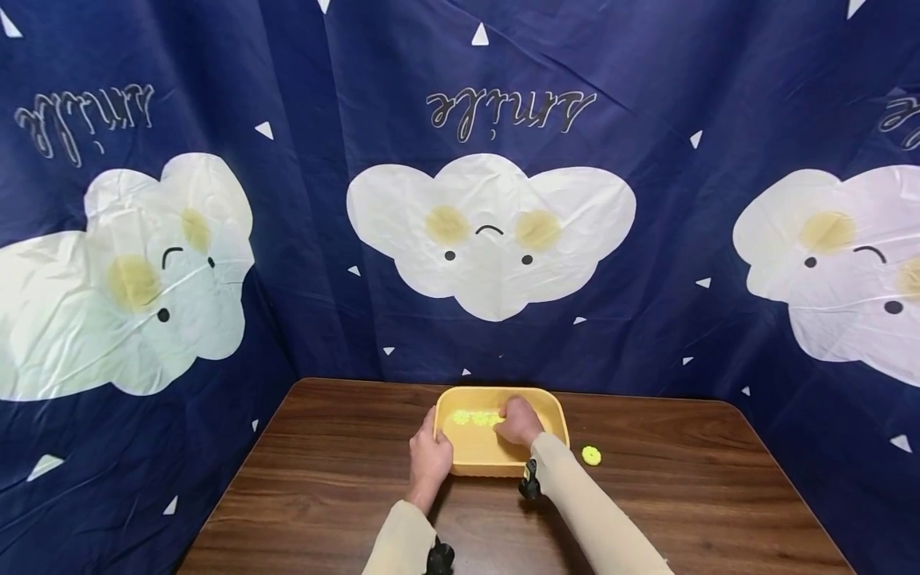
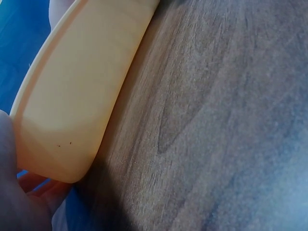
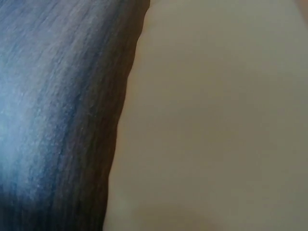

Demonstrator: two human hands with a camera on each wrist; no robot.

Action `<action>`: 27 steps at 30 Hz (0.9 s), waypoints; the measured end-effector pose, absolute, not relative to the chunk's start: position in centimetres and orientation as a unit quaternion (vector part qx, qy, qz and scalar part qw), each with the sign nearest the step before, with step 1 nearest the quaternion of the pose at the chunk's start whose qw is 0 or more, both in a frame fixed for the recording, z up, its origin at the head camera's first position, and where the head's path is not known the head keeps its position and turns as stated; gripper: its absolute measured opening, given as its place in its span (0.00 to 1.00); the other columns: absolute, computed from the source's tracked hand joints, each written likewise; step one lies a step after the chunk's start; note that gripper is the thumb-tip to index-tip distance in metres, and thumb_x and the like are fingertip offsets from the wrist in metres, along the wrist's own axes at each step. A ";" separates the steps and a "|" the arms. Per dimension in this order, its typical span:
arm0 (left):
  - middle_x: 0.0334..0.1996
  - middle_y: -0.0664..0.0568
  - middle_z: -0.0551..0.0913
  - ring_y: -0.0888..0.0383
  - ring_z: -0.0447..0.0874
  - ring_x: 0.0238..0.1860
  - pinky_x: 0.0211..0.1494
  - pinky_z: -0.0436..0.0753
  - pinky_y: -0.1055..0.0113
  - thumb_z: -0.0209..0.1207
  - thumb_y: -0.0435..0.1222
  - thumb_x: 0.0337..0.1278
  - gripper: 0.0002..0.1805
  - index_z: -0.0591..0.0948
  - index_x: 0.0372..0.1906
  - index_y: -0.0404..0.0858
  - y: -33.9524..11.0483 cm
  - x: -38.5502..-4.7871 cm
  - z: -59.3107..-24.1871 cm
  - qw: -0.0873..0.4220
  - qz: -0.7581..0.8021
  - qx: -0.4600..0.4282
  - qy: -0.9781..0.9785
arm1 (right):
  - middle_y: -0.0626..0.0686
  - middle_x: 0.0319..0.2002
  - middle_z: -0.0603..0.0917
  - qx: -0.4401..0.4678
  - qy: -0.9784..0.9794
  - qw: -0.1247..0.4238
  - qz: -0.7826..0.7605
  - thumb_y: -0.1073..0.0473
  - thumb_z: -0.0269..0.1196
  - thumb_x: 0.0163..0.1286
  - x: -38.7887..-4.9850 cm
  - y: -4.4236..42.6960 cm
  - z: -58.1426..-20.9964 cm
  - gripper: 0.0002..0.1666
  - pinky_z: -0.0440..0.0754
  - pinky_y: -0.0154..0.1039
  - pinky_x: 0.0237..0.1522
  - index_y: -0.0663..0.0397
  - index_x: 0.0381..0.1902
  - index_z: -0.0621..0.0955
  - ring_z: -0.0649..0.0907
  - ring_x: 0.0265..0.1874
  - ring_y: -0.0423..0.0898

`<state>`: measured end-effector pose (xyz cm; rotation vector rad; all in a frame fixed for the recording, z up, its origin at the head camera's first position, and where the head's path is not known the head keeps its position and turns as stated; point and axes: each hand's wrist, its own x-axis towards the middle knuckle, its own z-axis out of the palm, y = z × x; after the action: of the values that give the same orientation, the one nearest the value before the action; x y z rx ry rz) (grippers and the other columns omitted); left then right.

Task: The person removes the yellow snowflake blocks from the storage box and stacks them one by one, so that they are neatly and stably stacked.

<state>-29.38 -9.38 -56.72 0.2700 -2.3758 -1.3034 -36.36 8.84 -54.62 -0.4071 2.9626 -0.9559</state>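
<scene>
Your left hand (image 1: 429,457) held the left side of a shallow yellow plastic bin (image 1: 481,469), the thumb at its rim and the fingers wrapped round the outside; the left wrist view showed the grip close to a rounded corner, with two small dark specks on the wall. Your right hand (image 1: 519,421) reached down inside the bin, toward its far wall, fingers bent downward. Whether those fingertips pinched anything, I could not tell, since the back of your hand covered them.

A row of bright yellow flower-shaped discs (image 1: 479,418) lay in the bin along the far side; three could be made out, the rightmost partly covered by your right fingers. Another flower-shaped disc, yellow-green (image 1: 591,455), lay outside, just beside the bin's right wall.

The bin sat upright near the far edge of a brown wood-grain table (image 1: 323,479). You wore beige sleeves (image 1: 585,499) with a black wrist mount (image 1: 530,481) on each arm. Beyond the table hung a dark blue curtain (image 1: 309,200), printed with white triangles, upside-down clouds (image 1: 496,271) and the word "smile".
</scene>
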 end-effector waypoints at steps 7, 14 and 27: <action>0.59 0.30 0.81 0.35 0.82 0.58 0.60 0.80 0.42 0.53 0.27 0.65 0.26 0.74 0.68 0.31 -9.4 -29.5 -56.8 0.202 -0.469 0.099 -0.854 | 0.44 0.20 0.50 -0.126 0.945 -0.012 -0.301 0.69 0.68 0.51 -36.0 8.9 -54.4 0.29 0.51 0.34 0.27 0.49 0.16 0.57 0.53 0.21 0.42; 0.59 0.30 0.81 0.35 0.82 0.58 0.60 0.80 0.42 0.54 0.27 0.64 0.26 0.74 0.68 0.31 -9.3 -29.5 -56.8 0.201 -0.471 0.102 -0.853 | 0.47 0.24 0.68 -0.100 0.948 -0.004 -0.303 0.67 0.70 0.52 -35.6 8.9 -54.2 0.13 0.66 0.35 0.30 0.59 0.32 0.76 0.69 0.24 0.44; 0.57 0.30 0.82 0.34 0.82 0.57 0.59 0.80 0.41 0.54 0.27 0.64 0.26 0.75 0.68 0.31 -9.5 -29.3 -56.8 0.204 -0.467 0.101 -0.855 | 0.49 0.31 0.87 -0.140 0.915 -0.030 -0.376 0.61 0.70 0.62 -35.3 10.4 -52.4 0.10 0.80 0.39 0.35 0.54 0.42 0.85 0.83 0.30 0.42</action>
<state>-29.34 -9.53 -56.81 0.2814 -2.3841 -1.3014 -35.31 10.42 -52.45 -0.4481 2.9325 -1.2050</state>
